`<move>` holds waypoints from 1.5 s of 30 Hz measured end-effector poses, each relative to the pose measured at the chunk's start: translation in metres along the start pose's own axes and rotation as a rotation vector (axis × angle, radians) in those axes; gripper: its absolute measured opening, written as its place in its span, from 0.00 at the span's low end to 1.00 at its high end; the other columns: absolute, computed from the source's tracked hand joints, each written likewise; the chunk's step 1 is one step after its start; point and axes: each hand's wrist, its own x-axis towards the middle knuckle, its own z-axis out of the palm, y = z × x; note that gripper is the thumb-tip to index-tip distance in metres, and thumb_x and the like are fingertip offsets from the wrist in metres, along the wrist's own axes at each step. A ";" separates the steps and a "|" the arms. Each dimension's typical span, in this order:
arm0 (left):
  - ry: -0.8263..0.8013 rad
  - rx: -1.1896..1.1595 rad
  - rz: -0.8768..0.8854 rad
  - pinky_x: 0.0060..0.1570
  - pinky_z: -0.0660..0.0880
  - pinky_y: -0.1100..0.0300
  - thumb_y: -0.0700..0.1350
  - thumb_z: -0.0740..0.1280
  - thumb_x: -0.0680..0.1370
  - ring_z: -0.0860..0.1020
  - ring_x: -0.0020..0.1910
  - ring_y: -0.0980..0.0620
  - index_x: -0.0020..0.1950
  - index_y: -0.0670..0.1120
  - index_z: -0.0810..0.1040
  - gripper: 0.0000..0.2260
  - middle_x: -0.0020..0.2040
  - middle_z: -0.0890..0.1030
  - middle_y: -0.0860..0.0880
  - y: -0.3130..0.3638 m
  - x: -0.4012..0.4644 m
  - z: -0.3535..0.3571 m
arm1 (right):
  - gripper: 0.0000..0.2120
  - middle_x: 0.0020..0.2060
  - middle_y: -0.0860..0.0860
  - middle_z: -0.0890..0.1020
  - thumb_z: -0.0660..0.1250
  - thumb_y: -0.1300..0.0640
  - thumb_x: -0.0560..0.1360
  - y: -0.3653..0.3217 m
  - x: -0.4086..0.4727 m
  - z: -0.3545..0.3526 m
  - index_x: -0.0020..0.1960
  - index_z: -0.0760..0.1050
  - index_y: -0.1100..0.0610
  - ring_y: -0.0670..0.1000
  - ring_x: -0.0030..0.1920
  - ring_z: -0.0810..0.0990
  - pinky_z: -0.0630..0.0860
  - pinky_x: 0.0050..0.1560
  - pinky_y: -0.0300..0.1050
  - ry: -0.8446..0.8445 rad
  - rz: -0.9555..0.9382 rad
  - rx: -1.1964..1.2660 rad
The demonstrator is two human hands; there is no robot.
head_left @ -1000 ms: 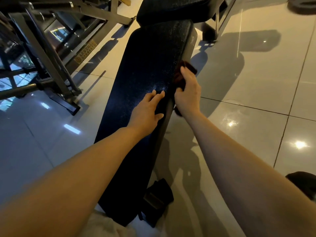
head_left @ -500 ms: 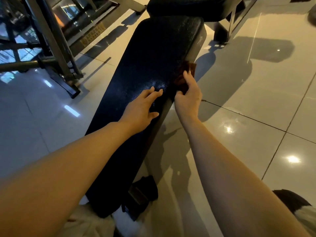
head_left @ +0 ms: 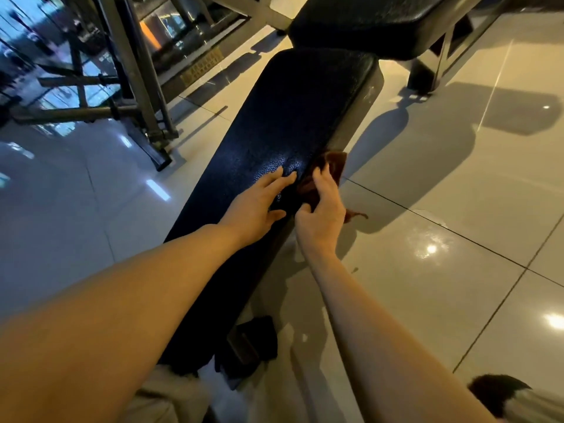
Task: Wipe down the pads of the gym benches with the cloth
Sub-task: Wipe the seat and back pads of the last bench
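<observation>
A long black bench pad (head_left: 287, 117) runs from the lower middle of the head view up toward the top. My left hand (head_left: 259, 203) lies flat on the pad with fingers straight, near its right edge. My right hand (head_left: 320, 212) grips a dark red-brown cloth (head_left: 334, 166) against the pad's right side edge, fingers curled round it. One corner of the cloth hangs out below my hand on the right. A second black pad (head_left: 372, 22) sits beyond the far end of the long one.
Glossy grey floor tiles (head_left: 457, 193) spread to the right and left of the bench. A metal rack frame (head_left: 137, 87) stands at the upper left. The bench's black foot (head_left: 253, 340) sits under the near end. A dark shoe (head_left: 494, 392) shows at the lower right.
My right hand with the cloth has slid back along the pad's right edge toward me. My left hand stays flat on the pad. The view has shifted slightly.
</observation>
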 end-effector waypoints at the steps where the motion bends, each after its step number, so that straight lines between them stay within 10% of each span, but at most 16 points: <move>1: 0.000 0.008 -0.008 0.70 0.62 0.53 0.41 0.67 0.78 0.61 0.75 0.49 0.77 0.55 0.57 0.31 0.79 0.55 0.51 0.002 -0.001 0.001 | 0.32 0.75 0.53 0.65 0.61 0.75 0.72 0.001 -0.010 0.001 0.74 0.66 0.60 0.50 0.76 0.59 0.53 0.73 0.32 -0.012 -0.012 -0.009; 5: 0.025 0.011 -0.047 0.71 0.62 0.52 0.40 0.66 0.79 0.59 0.76 0.50 0.78 0.55 0.56 0.31 0.79 0.53 0.53 0.008 -0.004 0.004 | 0.31 0.76 0.54 0.61 0.60 0.73 0.74 0.000 0.030 -0.009 0.76 0.61 0.60 0.51 0.76 0.57 0.45 0.63 0.20 -0.047 -0.034 -0.052; 13: 0.038 0.042 -0.049 0.69 0.65 0.51 0.42 0.65 0.80 0.57 0.76 0.52 0.77 0.58 0.54 0.31 0.79 0.52 0.55 0.006 -0.006 0.006 | 0.33 0.76 0.52 0.62 0.62 0.74 0.72 0.019 -0.018 -0.012 0.75 0.63 0.58 0.50 0.76 0.59 0.50 0.69 0.27 -0.170 -0.060 -0.085; 20: 0.085 -0.009 0.002 0.69 0.65 0.54 0.44 0.65 0.80 0.54 0.77 0.54 0.77 0.60 0.53 0.31 0.79 0.51 0.57 -0.005 -0.003 0.013 | 0.28 0.70 0.57 0.72 0.61 0.73 0.72 -0.013 0.057 -0.001 0.71 0.69 0.60 0.54 0.72 0.66 0.59 0.73 0.40 0.220 -0.067 -0.069; 25: 0.077 -0.009 0.015 0.66 0.68 0.51 0.45 0.63 0.81 0.52 0.77 0.54 0.77 0.61 0.51 0.31 0.79 0.49 0.57 -0.010 -0.003 0.014 | 0.27 0.68 0.56 0.73 0.61 0.74 0.72 -0.001 0.007 0.008 0.71 0.69 0.62 0.53 0.71 0.68 0.53 0.68 0.25 0.131 -0.059 -0.157; 33: 0.088 0.039 0.027 0.65 0.69 0.51 0.46 0.63 0.81 0.54 0.77 0.53 0.78 0.60 0.51 0.31 0.79 0.50 0.56 -0.008 0.001 0.013 | 0.25 0.65 0.54 0.76 0.60 0.70 0.73 -0.013 0.058 -0.002 0.68 0.72 0.56 0.55 0.69 0.70 0.67 0.70 0.52 0.098 -0.134 -0.233; 38: 0.102 0.022 0.019 0.66 0.70 0.50 0.45 0.64 0.81 0.54 0.77 0.52 0.78 0.59 0.52 0.30 0.79 0.51 0.55 -0.004 -0.002 0.016 | 0.20 0.52 0.56 0.81 0.60 0.69 0.70 0.042 0.019 -0.010 0.56 0.79 0.55 0.58 0.57 0.78 0.76 0.56 0.54 0.000 0.282 -0.207; 45: 0.109 -0.019 -0.027 0.68 0.67 0.51 0.44 0.66 0.80 0.56 0.76 0.54 0.77 0.60 0.54 0.31 0.79 0.53 0.56 0.000 -0.001 0.014 | 0.20 0.62 0.56 0.78 0.69 0.66 0.73 0.007 0.038 -0.006 0.64 0.76 0.59 0.51 0.65 0.73 0.67 0.68 0.40 0.249 -0.125 -0.033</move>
